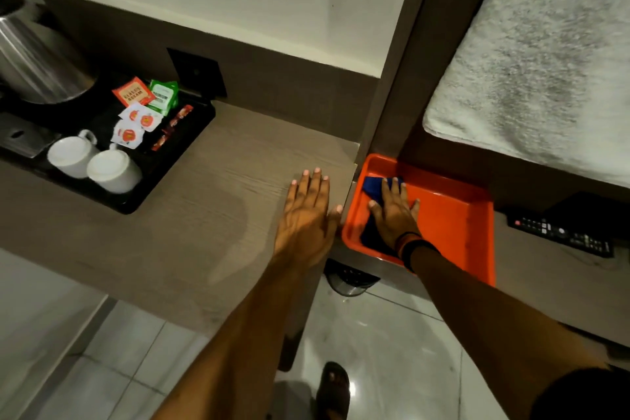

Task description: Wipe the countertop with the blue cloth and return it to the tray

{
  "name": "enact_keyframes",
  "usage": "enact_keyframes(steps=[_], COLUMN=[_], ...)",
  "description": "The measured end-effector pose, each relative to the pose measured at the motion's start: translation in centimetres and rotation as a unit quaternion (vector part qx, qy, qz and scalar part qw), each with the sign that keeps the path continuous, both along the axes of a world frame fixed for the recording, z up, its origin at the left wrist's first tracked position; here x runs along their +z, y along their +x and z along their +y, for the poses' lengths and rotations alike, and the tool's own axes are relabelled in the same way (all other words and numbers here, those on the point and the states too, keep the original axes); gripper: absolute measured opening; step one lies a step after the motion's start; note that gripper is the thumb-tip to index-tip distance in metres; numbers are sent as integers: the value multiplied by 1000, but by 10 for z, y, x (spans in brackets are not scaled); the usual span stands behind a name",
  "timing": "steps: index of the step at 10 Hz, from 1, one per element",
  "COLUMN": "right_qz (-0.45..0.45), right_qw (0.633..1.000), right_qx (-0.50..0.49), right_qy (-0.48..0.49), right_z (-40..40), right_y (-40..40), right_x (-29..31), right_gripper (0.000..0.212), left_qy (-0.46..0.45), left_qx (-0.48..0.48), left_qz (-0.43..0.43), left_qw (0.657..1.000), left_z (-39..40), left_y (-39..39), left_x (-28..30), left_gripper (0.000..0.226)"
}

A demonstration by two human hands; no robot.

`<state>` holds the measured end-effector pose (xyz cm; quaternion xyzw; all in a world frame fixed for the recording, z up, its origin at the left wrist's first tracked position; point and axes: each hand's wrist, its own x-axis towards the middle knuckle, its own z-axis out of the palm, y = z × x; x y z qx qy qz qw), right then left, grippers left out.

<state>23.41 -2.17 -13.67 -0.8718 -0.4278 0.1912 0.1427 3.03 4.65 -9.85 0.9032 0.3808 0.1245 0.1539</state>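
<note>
The blue cloth (372, 186) lies in the left part of the orange tray (453, 215), which sits on a lower surface right of the wooden countertop (204, 201). My right hand (395, 211) rests flat on the cloth with fingers spread, covering most of it; blue shows above the fingertips and below the palm. My left hand (308, 215) lies flat and empty on the countertop near its right edge, fingers apart, thumb close to the tray's left rim.
A black tray (191, 133) at the countertop's left holds two white cups (92, 164), sachets (143, 112) and a steel kettle (34, 58). A remote control (562, 235) lies right of the orange tray. A white towel (545, 72) is at upper right. Tiled floor below.
</note>
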Motion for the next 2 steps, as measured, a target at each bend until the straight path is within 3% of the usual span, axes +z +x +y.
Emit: enact_keyframes(steps=[1, 2], right_qz=[43, 119], right_qw=[993, 963], right_qx=[-38, -65], right_qy=[106, 233], right_z=[-34, -102], right_y=[-39, -105], right_x=[50, 101], right_gripper=[63, 50], left_qy=[-2, 47], left_qx=[14, 16], left_qz=[20, -9], left_qw=[1000, 999], left_z=[8, 6], left_y=[-7, -23], left_x=[27, 66], left_gripper=[71, 71])
